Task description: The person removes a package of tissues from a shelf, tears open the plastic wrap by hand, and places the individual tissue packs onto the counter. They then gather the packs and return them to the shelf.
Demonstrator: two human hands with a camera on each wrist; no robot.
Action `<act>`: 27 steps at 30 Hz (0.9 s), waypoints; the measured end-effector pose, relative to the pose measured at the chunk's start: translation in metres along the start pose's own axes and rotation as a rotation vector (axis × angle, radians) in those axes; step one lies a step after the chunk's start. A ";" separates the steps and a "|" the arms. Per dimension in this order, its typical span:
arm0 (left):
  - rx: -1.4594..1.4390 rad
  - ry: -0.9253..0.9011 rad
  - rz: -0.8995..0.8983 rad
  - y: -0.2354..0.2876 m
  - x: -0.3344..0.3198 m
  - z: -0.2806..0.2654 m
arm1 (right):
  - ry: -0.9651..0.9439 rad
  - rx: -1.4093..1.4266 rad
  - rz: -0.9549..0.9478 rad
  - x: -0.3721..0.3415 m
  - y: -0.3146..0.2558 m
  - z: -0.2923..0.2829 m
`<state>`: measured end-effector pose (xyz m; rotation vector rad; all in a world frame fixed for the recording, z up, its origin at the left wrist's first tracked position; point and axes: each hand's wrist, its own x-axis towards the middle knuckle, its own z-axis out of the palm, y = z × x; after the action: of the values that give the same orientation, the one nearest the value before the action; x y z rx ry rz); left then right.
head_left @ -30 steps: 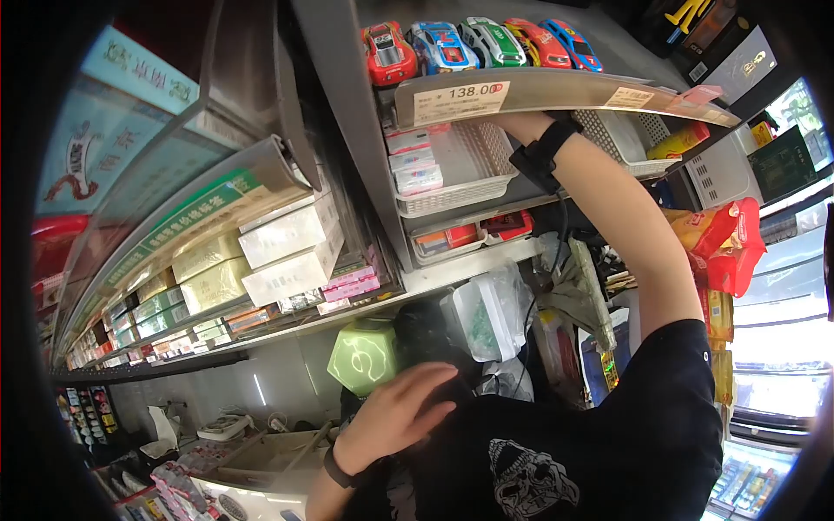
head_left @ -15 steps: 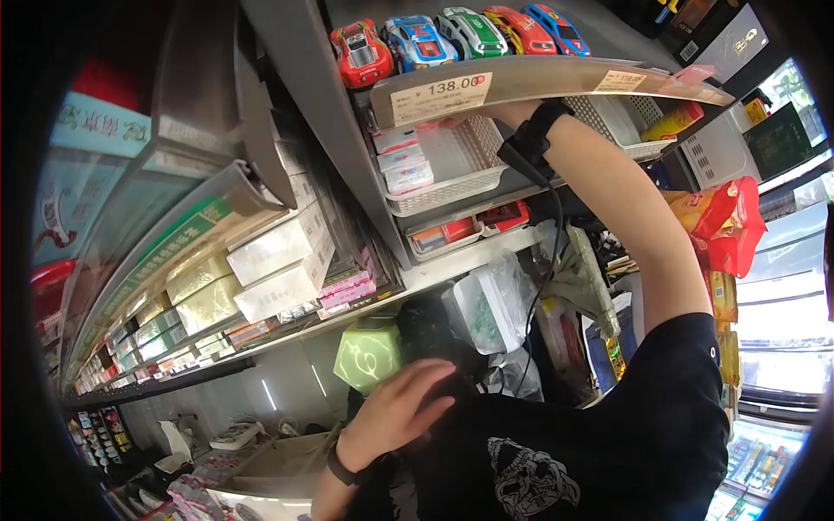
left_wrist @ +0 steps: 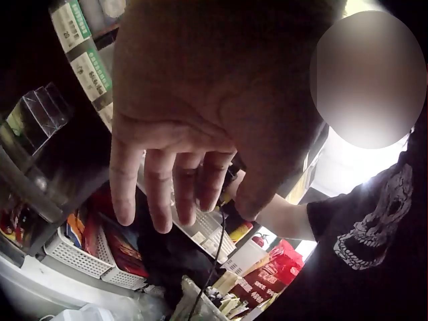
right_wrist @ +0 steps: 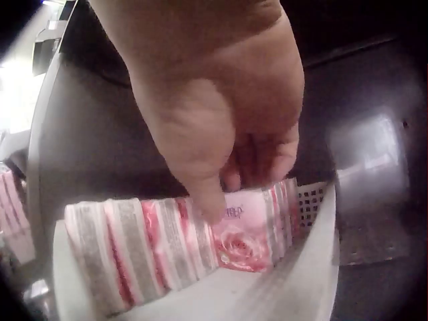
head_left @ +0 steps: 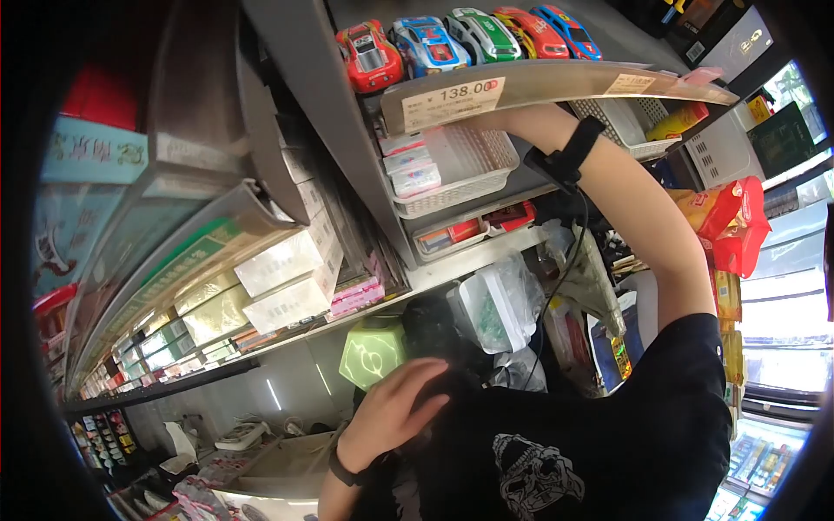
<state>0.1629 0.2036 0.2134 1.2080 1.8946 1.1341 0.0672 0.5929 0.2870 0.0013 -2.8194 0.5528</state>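
Note:
My right hand (right_wrist: 227, 120) reaches down into a white basket (right_wrist: 314, 267) in the right wrist view. Its thumb lies on the front of a pink tissue pack (right_wrist: 244, 237) printed with a rose, and curled fingers sit at the pack's back edge. More tissue packs (right_wrist: 127, 247) stand in a row beside it. In the head view the shelf's front lip hides that hand's fingers. My left hand (head_left: 395, 412) hangs in front of the black shirt, holding nothing. The left wrist view shows its fingers (left_wrist: 159, 190) loosely extended.
Several toy cars (head_left: 430, 45) stand on the shelf above, behind a curved lip with a price label (head_left: 452, 102). A cigarette rack (head_left: 200, 269) juts out at left. A cable (head_left: 556, 282) trails from the right wrist. Plastic tubs (head_left: 491, 304) and a red bag (head_left: 730, 226) lie below.
My right wrist has shifted to the right and out from under the shelf lip, baring more of the hand's base. The left hand stays nearly in place. The head view has shifted slightly.

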 end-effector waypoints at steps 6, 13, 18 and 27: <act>0.009 -0.035 0.014 -0.002 0.005 0.002 | -0.059 -0.358 -0.069 0.011 0.008 0.019; -0.009 -0.021 0.000 -0.004 0.004 0.001 | -0.150 -0.136 0.001 -0.003 0.009 -0.001; -0.045 -0.008 -0.026 -0.007 0.000 -0.002 | 0.127 -0.040 -0.090 -0.013 0.025 -0.018; -0.052 -0.019 -0.013 -0.005 0.004 -0.002 | 0.094 0.170 -0.078 -0.002 0.013 0.022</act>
<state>0.1577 0.2050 0.2101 1.1723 1.8454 1.1537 0.0626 0.5969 0.2625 0.1147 -2.6601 0.7522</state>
